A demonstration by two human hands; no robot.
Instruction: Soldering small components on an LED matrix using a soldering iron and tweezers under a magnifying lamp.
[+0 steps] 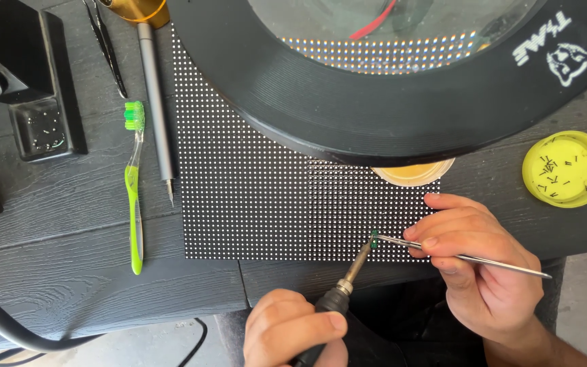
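The fingers of the right hand [473, 261] pinch a pair of slim metal tweezers [443, 250], thumb on top and index finger beside it, and the tips of the tweezers grasp a very small green component [374, 237]. This component sits on the dotted LED panel [253, 197], close to the panel's front edge and toward its right corner. The fingers of the left hand [293, 329] are clenched around the dark handle of a soldering iron [344, 285]. Its metal tip points up and to the right and meets the green component, touching or almost touching; I cannot tell which.

My judgement is that the work on this one spot is in the middle: the part is held in its place and the hot tip is at it, but it is not yet let go. How many other spots are finished the view does not show.

Both hands come in from the front edge of the desk [69, 224]. The right wrist is bent so the tweezers lie almost flat. The left fist stands lower, at the desk's front edge, with the iron tilted steeply.

Further out, a round magnifier lamp [375, 102] hangs over the back part of the panel.
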